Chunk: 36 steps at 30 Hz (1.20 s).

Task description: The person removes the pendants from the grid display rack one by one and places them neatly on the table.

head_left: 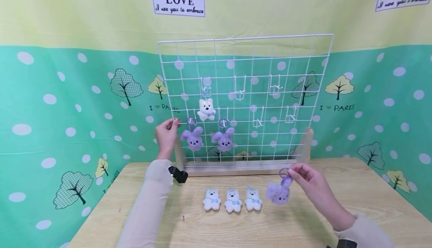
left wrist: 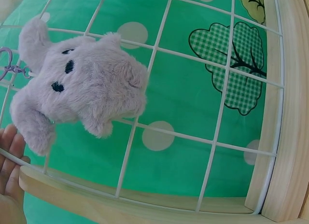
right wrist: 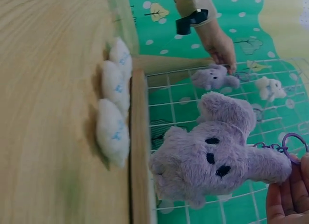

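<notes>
My right hand (head_left: 312,182) pinches a purple plush bunny keychain (head_left: 279,193) by its ring and ear top, over the table in front of the rack. In the right wrist view this bunny (right wrist: 207,156) hangs from the fingertips, its face showing. My left hand (head_left: 166,137) grips the left edge wire of a white wire grid rack (head_left: 246,38). Close beside that hand, a purple bunny (head_left: 194,141) hangs on a hook, with another bunny (head_left: 225,142) to its right. Above them hangs a white plush bear keychain (head_left: 206,110).
Three white bear keychains (head_left: 233,200) lie in a row on the wooden table (head_left: 135,203), before the rack's wooden base (head_left: 236,171). Bare white hooks, among them an upper hook (head_left: 240,95) and a lower hook (head_left: 291,118), stick out on the grid's right half.
</notes>
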Available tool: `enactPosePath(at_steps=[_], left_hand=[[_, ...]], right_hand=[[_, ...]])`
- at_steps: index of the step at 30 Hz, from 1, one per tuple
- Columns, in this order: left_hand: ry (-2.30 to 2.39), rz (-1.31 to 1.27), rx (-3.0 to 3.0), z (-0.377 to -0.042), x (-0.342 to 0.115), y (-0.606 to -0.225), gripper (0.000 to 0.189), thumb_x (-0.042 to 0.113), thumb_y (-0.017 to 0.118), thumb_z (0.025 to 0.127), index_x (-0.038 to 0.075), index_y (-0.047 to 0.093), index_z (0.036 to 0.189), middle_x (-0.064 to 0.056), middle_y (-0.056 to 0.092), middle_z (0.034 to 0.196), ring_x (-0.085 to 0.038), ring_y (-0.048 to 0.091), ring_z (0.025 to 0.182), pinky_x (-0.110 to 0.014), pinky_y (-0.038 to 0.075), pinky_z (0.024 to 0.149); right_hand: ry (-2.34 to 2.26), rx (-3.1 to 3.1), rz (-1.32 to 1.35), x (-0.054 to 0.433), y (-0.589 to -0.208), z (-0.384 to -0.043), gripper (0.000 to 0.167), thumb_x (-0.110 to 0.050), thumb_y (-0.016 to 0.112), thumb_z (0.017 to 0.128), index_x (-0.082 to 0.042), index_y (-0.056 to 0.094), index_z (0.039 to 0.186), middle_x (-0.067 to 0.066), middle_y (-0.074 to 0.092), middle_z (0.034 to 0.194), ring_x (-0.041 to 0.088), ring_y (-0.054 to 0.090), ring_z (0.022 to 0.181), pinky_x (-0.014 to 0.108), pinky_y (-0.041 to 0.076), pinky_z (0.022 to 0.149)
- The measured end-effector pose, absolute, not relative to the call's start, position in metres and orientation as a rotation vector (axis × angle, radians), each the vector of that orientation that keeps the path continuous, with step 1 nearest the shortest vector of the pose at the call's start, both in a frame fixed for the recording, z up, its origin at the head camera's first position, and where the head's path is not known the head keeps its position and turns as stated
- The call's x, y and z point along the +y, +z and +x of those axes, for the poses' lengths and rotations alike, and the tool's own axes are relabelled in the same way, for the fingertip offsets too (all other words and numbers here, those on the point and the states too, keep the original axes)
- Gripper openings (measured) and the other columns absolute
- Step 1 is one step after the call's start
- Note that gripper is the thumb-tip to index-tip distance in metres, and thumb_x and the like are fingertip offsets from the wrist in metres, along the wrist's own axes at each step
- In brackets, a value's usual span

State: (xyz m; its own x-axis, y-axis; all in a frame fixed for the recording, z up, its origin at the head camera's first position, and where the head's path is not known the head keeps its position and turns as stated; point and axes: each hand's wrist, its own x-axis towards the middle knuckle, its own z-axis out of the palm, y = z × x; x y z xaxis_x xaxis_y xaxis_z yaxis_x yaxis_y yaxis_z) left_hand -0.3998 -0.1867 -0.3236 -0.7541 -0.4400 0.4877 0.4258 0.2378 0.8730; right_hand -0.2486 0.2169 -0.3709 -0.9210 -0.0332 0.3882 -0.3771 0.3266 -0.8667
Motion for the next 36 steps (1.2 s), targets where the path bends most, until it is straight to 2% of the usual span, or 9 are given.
enactPosePath(at_steps=[7,14,19,28,36], left_hand=[[-1.587,0.007,-1.83,-0.4,-0.187,-0.323,0.022,0.019,0.062,0.092,0.003,0.069,0.105,-0.016,0.071,0.098,-0.02,0.069,0.087,-0.016,0.053,0.072],[-1.595,0.012,-1.832,-0.401,-0.187,-0.323,0.023,0.023,0.063,0.092,0.004,0.07,0.104,-0.014,0.071,0.098,-0.014,0.068,0.085,-0.016,0.053,0.071],[-1.59,0.007,-1.823,-0.402,-0.187,-0.323,0.024,0.024,0.063,0.091,0.004,0.07,0.103,-0.014,0.071,0.097,-0.014,0.068,0.084,-0.014,0.052,0.068],[-1.595,-0.004,-1.811,-0.4,-0.186,-0.321,0.024,0.022,0.064,0.091,0.002,0.07,0.102,-0.016,0.071,0.097,-0.015,0.069,0.082,-0.013,0.053,0.07],[-1.589,0.01,-1.835,-0.398,-0.187,-0.322,0.025,0.023,0.063,0.091,0.003,0.07,0.104,-0.017,0.071,0.099,-0.023,0.069,0.088,-0.012,0.052,0.065]], right_hand=[[1.66,-2.323,0.342,0.218,-0.389,-0.246,0.016,-0.006,0.057,0.093,0.009,0.057,0.097,-0.005,0.064,0.082,0.003,0.06,0.077,0.014,0.051,0.074],[1.644,-2.363,0.323,0.213,-0.405,-0.243,0.012,-0.005,0.057,0.093,0.007,0.059,0.096,-0.002,0.066,0.082,0.003,0.06,0.077,0.014,0.05,0.074],[1.671,-2.371,0.343,0.212,-0.413,-0.245,0.013,-0.006,0.056,0.093,0.006,0.058,0.097,0.003,0.066,0.084,0.004,0.06,0.078,0.014,0.049,0.076],[1.598,-2.348,0.348,0.215,-0.424,-0.262,0.011,-0.005,0.058,0.092,0.005,0.059,0.096,0.004,0.064,0.085,0.003,0.059,0.078,0.016,0.051,0.073],[1.634,-2.391,0.299,0.215,-0.432,-0.279,0.01,-0.004,0.058,0.091,0.005,0.059,0.097,0.01,0.064,0.091,0.003,0.058,0.08,0.018,0.052,0.073]])
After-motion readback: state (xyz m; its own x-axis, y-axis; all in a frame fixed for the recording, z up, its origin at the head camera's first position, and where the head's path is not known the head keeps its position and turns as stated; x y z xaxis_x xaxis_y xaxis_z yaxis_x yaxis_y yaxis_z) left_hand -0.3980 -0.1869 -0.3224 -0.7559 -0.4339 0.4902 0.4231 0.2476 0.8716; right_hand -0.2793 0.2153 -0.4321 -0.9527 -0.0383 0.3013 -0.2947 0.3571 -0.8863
